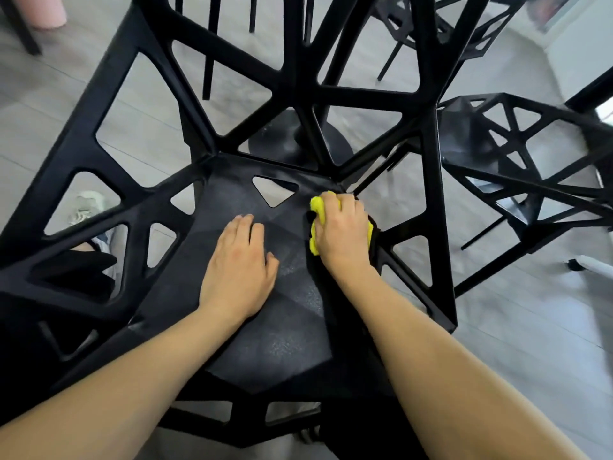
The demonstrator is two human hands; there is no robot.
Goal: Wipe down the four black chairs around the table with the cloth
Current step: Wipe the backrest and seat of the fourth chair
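A: Which step is this?

B: I'd judge it as wiping the seat of the nearest black chair [265,327], the one directly under both arms. The right hand [341,227] is bunched down over a yellow cloth [315,207], fingers curled round it and pressing it onto the seat's far right corner, where the seat meets the openwork backrest [298,78].

A: And the other hand?

B: The left hand [237,273] lies flat on the seat, fingers nearly straight, holding nothing. It sits just left of the cloth hand and slightly nearer the body, and seems to be bracing.

A: How far along is the whole job?

B: I can't say from this. A second black chair [517,167] stands to the right of the cloth hand, a third [428,24] is beyond both hands, partly hidden, and I can't make out a fourth.

A: What does the next move call for?

B: My guess is drawing the cloth back across the seat towards the left hand, then working it along the struts of the backrest ahead of the fingers. The triangular cut-outs [273,190] just beyond the hands will need the cloth pushed round their edges, and the bracing hand should lift clear.

A: Any brand or writing?

B: None readable on chair or cloth.
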